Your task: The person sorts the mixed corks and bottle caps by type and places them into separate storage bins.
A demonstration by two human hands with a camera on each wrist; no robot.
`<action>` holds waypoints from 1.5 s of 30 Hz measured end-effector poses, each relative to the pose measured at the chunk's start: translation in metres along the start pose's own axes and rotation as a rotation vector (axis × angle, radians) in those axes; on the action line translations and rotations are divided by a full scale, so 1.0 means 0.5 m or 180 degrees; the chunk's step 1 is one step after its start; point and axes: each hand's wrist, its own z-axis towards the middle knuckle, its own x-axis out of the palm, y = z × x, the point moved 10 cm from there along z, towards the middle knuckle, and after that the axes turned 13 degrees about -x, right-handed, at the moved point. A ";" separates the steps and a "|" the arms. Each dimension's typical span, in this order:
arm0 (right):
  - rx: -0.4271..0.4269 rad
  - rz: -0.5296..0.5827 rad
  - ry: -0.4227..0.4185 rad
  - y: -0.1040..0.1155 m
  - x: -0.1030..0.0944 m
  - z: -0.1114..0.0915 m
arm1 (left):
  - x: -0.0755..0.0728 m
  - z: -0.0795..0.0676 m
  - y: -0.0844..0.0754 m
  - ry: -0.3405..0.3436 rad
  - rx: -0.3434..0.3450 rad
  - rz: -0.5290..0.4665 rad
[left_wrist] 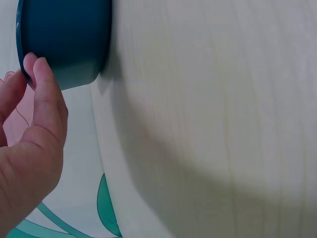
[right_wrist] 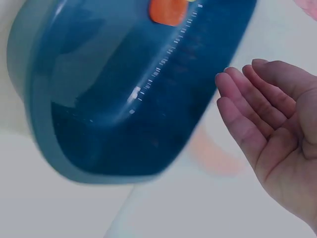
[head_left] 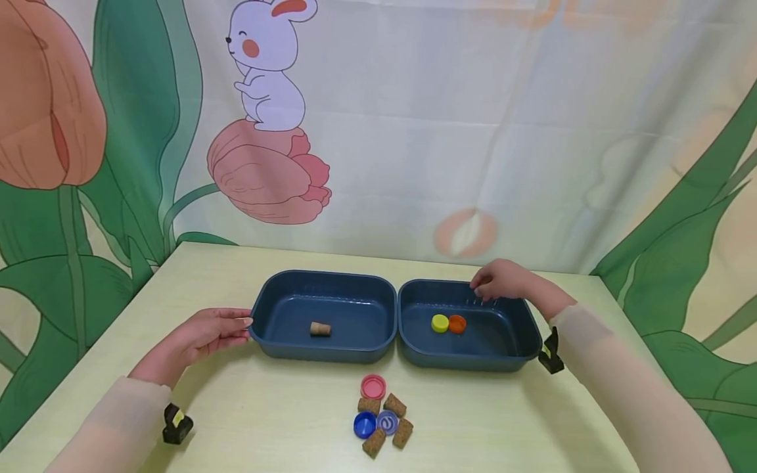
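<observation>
Pinching left hand [head_left: 209, 332]: I hold the dark-blue rectangular plastic left tray [head_left: 322, 354] by its end rim.
My right hand [head_left: 503, 280]: relaxed, empty, by the matching right tray [head_left: 467, 361].
Trays on pale table [head_left: 284, 414]: likely light, stiff, slick; rims grip best.

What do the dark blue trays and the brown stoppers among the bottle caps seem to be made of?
Trays: probably plastic, fairly glossy; the walls catch highlights and the corners curve smoothly. Stoppers: likely cork, matt; their brown surface looks speckled.

Glossy plastic trays [head_left: 331, 353] (smooth), rough corks [head_left: 403, 434]
</observation>
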 end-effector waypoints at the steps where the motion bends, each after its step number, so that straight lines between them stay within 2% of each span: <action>1: -0.0030 -0.0009 -0.0047 0.003 -0.008 -0.006 | 0.000 0.000 0.001 0.0002 -0.0005 -0.0006; 11: -0.0127 -0.0132 -0.0521 0.050 -0.071 -0.076 | 0.003 -0.003 -0.002 0.0009 -0.0009 -0.0013; 16: -0.0195 -0.0139 -0.0670 0.081 -0.086 -0.107 | 0.004 -0.005 -0.005 0.0008 -0.0004 0.0028; 21: -0.0258 -0.0052 -0.0747 0.115 -0.083 -0.136 | 0.004 -0.004 -0.007 0.0010 0.0003 0.0061; 33: -0.0502 0.0212 -0.0745 0.191 -0.027 -0.179 | 0.002 -0.001 -0.005 -0.0006 -0.0030 0.0051; 38: -0.0555 0.0504 -0.0601 0.209 0.021 -0.184 | 0.002 0.001 -0.003 0.0001 -0.0046 0.0035; 45: -0.0873 0.0865 -0.0302 0.255 0.108 -0.169 | 0.004 0.000 -0.004 0.0023 -0.0023 0.0064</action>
